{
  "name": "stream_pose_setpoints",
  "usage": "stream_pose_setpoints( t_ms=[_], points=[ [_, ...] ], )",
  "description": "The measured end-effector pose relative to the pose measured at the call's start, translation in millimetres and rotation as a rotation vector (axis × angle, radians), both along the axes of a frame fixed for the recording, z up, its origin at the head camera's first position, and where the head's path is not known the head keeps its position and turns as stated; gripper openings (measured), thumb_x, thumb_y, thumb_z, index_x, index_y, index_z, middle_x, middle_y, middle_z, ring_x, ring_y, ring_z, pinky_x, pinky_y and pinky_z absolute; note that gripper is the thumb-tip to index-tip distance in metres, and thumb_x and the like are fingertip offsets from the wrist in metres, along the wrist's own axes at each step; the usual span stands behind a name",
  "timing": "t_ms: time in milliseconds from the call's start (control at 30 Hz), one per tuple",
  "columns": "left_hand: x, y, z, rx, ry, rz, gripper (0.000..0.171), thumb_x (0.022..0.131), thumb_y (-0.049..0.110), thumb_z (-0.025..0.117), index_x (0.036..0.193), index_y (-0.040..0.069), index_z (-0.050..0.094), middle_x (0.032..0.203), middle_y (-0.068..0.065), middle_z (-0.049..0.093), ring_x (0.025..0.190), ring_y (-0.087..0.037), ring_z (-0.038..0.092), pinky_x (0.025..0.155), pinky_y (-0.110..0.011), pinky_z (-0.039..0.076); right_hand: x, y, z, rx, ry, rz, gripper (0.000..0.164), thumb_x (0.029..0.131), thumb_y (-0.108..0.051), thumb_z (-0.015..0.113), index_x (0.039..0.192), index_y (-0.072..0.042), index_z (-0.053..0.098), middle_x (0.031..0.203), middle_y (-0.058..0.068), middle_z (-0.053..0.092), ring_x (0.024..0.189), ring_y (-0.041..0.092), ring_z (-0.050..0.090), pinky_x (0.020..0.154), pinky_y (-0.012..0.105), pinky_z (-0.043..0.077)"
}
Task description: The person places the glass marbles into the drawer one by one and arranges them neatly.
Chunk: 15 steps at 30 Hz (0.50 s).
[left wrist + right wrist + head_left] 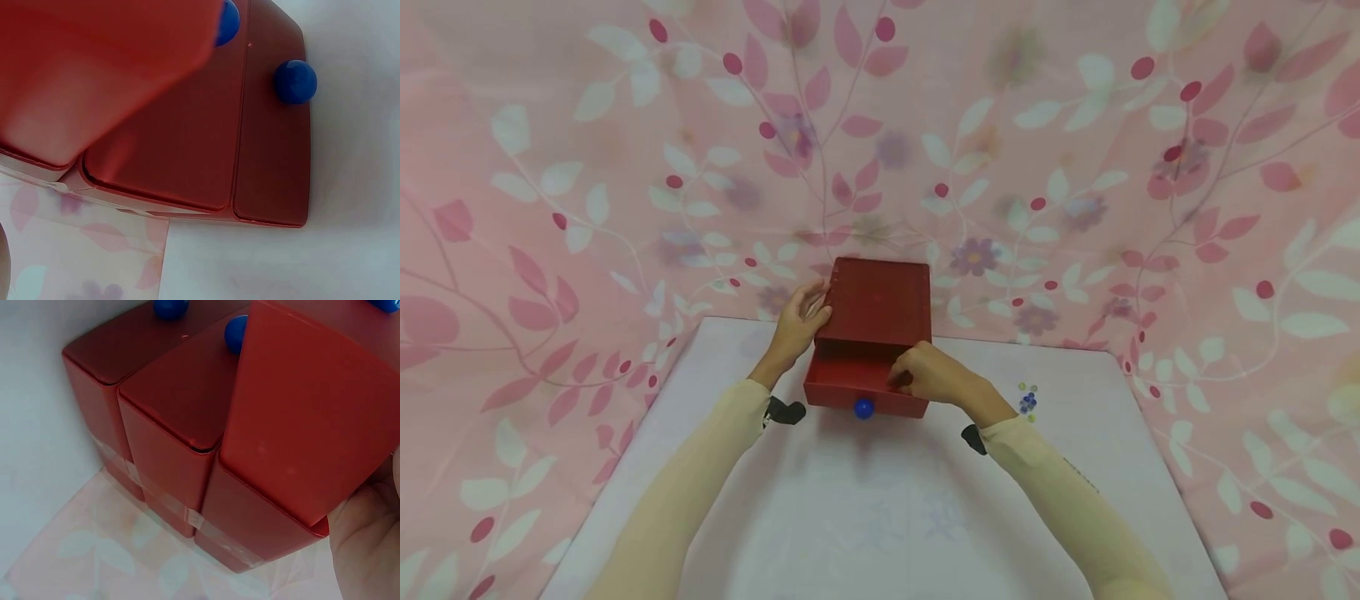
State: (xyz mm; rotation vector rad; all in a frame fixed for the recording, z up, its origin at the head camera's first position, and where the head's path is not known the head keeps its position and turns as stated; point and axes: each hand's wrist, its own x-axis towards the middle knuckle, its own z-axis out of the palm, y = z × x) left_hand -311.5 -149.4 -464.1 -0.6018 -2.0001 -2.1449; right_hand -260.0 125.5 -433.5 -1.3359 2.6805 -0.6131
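A red drawer cabinet (880, 300) stands at the back of the white table, its top drawer (865, 402) pulled out. A round blue knob (863, 408) is on that drawer's front. My left hand (799, 325) rests against the cabinet's left upper edge, thumb at the top and fingers along the side. Over the right side of the pulled-out drawer is my right hand (931, 372), its fingers bent down into it. Whether they pinch anything is hidden. Two lower drawers, the middle one (181, 137) and bottom one (275, 150), are closed in the left wrist view.
Several small glass marbles (1028, 402), blue and yellowish, lie on the white table (880, 517) to the right of the cabinet. Pink cloth (880, 150) with leaves and flowers hangs behind and at both sides. Clear tape (195, 517) runs along the cabinet's side.
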Motion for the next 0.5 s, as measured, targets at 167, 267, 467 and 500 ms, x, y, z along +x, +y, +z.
stream_pose_setpoints(
  t_ms=[167,267,467,500],
  points=[
    [1.0,-0.3,-0.9,0.017,0.009,-0.013,0.059,0.095,-0.004,0.057,0.146,-0.012,0.028,0.149,-0.031,0.032,0.142,-0.036,0.027,0.119,-0.041,0.023,0.8,-0.3,-0.7,0.001,-0.003,0.001,0.017,0.079,-0.002,0.078,0.093,-0.013,0.079,0.088,-0.005,0.073,0.081,0.008,0.065,0.073,0.017,0.056],
    [0.8,-0.3,-1.1,0.017,0.012,-0.014,0.059,0.095,-0.005,0.057,0.146,-0.013,0.027,0.149,-0.032,0.032,0.142,-0.037,0.027,0.119,-0.041,0.023,0.8,-0.4,-1.0,0.0,-0.001,-0.001,0.017,0.079,-0.002,0.079,0.092,-0.013,0.079,0.088,-0.005,0.073,0.081,0.008,0.065,0.074,0.017,0.056],
    [-0.4,-0.3,-0.5,0.011,0.009,-0.01,0.06,0.094,-0.007,0.056,0.146,-0.014,0.026,0.148,-0.032,0.032,0.142,-0.037,0.027,0.119,-0.043,0.024,0.6,-0.4,-2.1,-0.001,0.012,0.001,0.016,0.079,-0.003,0.08,0.092,-0.013,0.079,0.088,-0.005,0.073,0.081,0.008,0.065,0.074,0.018,0.057],
    [-0.4,-0.3,-0.3,0.011,0.01,-0.009,0.06,0.094,-0.007,0.056,0.145,-0.014,0.027,0.148,-0.033,0.032,0.142,-0.038,0.027,0.119,-0.043,0.023,0.6,-0.3,-2.2,-0.001,0.013,-0.001,0.016,0.078,-0.003,0.08,0.092,-0.013,0.079,0.088,-0.005,0.073,0.081,0.008,0.065,0.074,0.018,0.057]
  ],
)
